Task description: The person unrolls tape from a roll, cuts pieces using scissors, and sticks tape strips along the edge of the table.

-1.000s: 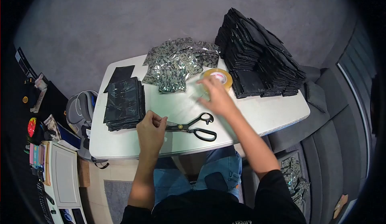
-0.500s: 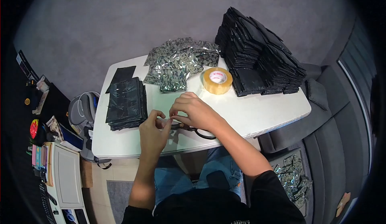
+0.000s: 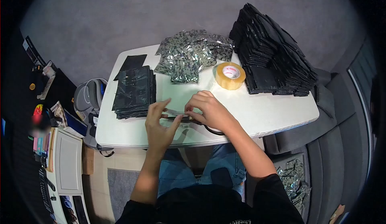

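Observation:
Fingers spread, my left hand (image 3: 160, 122) hovers over the near part of the white table, holding nothing that I can see. My right hand (image 3: 209, 110) is closed in a pinch just right of it; whatever sits between its fingertips is too small to make out. Beneath both hands lies a pair of scissors (image 3: 215, 131) with black handles, partly covered by the fingers. Left of my left hand stands a stack of flat black plastic packets (image 3: 136, 88). A roll of clear tape (image 3: 230, 76) lies beyond my right hand.
Shiny camouflage-patterned packets (image 3: 187, 57) are heaped at the table's far side. A tall pile of black packets (image 3: 273, 59) fills the far right. More camouflage packets (image 3: 293, 180) lie low beside the grey sofa (image 3: 327, 155). A grey chair (image 3: 92, 99) stands left of the white table (image 3: 277, 113).
My hands have moved apart from where their fingertips met. The left fingers have spread, while the right hand keeps its pinch. The whole view has shifted slightly.

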